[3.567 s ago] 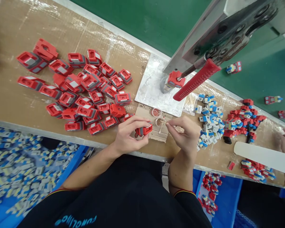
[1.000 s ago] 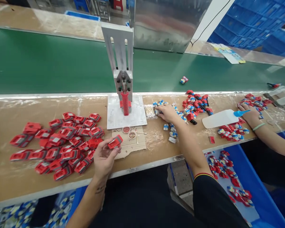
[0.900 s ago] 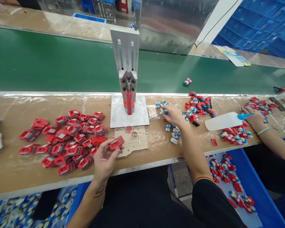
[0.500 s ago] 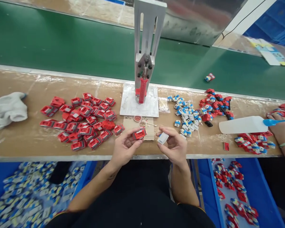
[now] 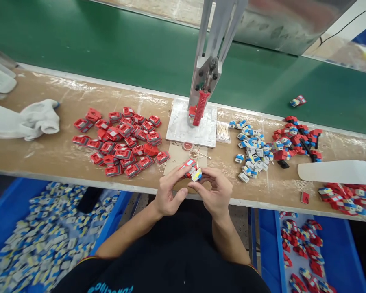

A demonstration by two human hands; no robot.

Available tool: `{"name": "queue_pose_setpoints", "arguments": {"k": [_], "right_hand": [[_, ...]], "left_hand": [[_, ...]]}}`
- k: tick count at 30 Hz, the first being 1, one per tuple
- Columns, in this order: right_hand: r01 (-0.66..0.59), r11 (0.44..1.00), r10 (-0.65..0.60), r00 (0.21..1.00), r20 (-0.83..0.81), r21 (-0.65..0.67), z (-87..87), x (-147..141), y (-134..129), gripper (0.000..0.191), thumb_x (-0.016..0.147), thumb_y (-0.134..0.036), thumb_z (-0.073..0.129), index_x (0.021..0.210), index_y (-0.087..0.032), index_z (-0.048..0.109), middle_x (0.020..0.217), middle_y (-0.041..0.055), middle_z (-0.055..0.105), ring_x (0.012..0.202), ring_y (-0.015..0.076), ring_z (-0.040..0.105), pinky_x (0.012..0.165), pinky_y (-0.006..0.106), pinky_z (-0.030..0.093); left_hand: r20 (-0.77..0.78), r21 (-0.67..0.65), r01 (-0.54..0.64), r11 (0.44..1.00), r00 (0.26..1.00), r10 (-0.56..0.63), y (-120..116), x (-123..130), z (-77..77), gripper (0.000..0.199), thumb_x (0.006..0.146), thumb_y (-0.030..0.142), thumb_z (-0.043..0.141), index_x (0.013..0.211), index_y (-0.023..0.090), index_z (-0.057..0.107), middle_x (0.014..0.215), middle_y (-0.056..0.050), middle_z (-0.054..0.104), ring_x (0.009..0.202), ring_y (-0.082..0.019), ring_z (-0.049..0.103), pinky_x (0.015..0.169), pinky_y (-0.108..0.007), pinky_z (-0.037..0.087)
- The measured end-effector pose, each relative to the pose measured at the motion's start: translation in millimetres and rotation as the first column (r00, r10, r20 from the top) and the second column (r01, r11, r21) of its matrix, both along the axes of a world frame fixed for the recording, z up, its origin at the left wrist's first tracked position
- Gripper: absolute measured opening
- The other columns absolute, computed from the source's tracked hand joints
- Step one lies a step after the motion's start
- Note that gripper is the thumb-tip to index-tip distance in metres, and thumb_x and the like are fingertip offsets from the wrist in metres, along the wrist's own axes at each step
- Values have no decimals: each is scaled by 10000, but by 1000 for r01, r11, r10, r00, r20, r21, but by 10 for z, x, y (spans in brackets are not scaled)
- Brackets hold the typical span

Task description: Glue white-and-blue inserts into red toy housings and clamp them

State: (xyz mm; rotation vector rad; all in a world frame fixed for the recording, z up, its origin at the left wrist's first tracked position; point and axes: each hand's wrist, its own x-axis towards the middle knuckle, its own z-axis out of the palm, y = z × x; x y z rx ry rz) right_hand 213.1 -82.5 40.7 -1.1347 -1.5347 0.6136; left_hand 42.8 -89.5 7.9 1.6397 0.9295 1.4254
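Close together over the table's front edge, my two hands bring two toy car parts against each other. My left hand is closed on a red car body, partly covered by its fingers. Pinched in my right hand is a small white, blue and yellow block, touching the red body. Whether the two parts are joined, I cannot tell. Just beyond my hands lie a small round dish of red stuff, another small dish and cotton swabs on a cardboard piece.
A clamp press with a red handle stands on a metal plate. Red car bodies are heaped left, white-blue blocks right. A bottle lies at right, a white cloth at left. Blue bins sit below the table.
My hands have come together, and the white block now meets the red car body. The head view has shifted left, and the other person's hand at right is out of sight.
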Motion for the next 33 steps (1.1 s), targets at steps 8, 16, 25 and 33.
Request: {"name": "queue_pose_setpoints", "arguments": {"k": [8,16,25,33], "right_hand": [[-5,969,-34,988,151,248,-225,-45,22,352,888,-321,895,1208,-295,750,1011,78,849,852,261,834,714,384,736],[13,950,-52,992,117,312,-319,-118,16,391,911,-310,871,1268,-331,714,987,63,809,802,247,810,640,375,710],[-393,919,389,913,121,7,104,273,300,777,937,-715,700,1590,-345,501,1497,168,641,1255,331,711,916,464,670],[-431,892,452,844,289,-134,303,389,1456,449,1010,-614,669,1321,-290,665,1431,136,688,1327,287,668,931,433,647]], "left_hand": [[-121,114,-175,978,975,188,50,-6,60,417,959,330,760,1358,208,766,1334,-166,805,1236,-318,792,1063,-429,666],[23,-56,-197,979,980,198,25,26,152,304,943,184,753,1241,211,809,1256,-148,834,1135,-269,832,898,-309,716],[359,-278,87,957,933,20,52,-270,158,665,778,400,976,1359,223,706,1192,-169,854,995,-317,865,815,-352,734],[715,-565,211,798,607,346,313,-625,122,317,876,423,901,1107,222,820,1201,-101,856,1132,-258,837,897,-263,711]]}}
